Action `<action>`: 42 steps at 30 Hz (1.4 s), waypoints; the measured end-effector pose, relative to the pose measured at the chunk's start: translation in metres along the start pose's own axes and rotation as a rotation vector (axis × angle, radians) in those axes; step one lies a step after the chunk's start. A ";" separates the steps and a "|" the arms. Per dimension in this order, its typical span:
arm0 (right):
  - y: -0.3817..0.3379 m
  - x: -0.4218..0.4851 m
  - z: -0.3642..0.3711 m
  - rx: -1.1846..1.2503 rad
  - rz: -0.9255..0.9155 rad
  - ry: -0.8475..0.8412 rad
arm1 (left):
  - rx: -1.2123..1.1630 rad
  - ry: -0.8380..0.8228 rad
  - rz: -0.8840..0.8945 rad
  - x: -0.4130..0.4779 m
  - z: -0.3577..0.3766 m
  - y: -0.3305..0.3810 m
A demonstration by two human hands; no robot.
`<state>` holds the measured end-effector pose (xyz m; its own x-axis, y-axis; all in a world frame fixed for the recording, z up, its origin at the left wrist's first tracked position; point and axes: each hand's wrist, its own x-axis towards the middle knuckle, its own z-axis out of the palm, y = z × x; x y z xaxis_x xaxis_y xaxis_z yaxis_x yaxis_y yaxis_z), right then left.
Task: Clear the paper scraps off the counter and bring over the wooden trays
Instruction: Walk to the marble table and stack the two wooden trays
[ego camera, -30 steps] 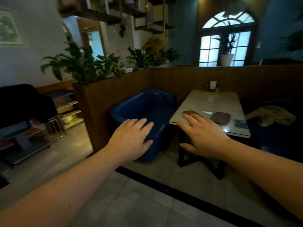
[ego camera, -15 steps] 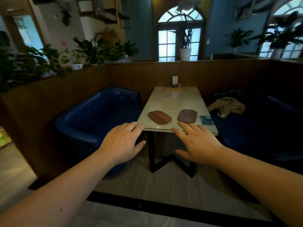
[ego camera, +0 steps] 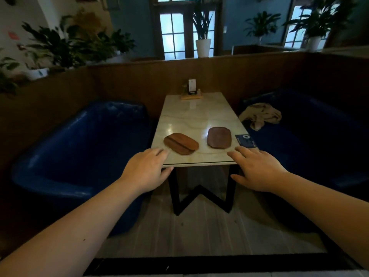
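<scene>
Two small wooden trays lie near the front of a pale marble table (ego camera: 196,114). The lighter brown tray (ego camera: 181,143) is on the left, the darker tray (ego camera: 219,137) on the right. My left hand (ego camera: 146,169) reaches out open, fingertips at the table's front left corner, just short of the lighter tray. My right hand (ego camera: 256,168) is open too, at the front right corner, below a dark blue card (ego camera: 245,140). Both hands hold nothing. No paper scraps show.
Blue sofas flank the table, the left sofa (ego camera: 83,156) and the right sofa (ego camera: 311,148), which has a beige cloth (ego camera: 260,115) on it. A small stand with a card (ego camera: 192,90) sits at the table's far end. A wooden partition with potted plants runs behind.
The view has swung right and closer to the table, which is now centred. Both hands have spread apart and advanced to the table's front corners.
</scene>
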<state>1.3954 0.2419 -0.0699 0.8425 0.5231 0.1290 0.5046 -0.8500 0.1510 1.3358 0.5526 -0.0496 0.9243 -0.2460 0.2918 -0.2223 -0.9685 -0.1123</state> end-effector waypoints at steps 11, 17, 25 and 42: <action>0.082 0.147 0.089 0.110 0.046 -0.063 | -0.020 -0.075 0.048 0.163 0.112 -0.029; 0.130 0.220 0.136 0.183 0.057 -0.119 | -0.045 -0.132 0.004 0.244 0.169 -0.040; 0.170 0.300 0.179 0.268 0.065 -0.180 | -0.190 -0.213 -0.171 0.305 0.229 -0.087; 0.131 0.494 0.299 0.623 0.326 -0.487 | -0.404 -0.457 -0.338 0.439 0.389 -0.257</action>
<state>1.9341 0.3698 -0.2796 0.8786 0.2825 -0.3850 0.1139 -0.9070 -0.4055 1.9191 0.7087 -0.2622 0.9813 0.0267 -0.1905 0.0845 -0.9494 0.3025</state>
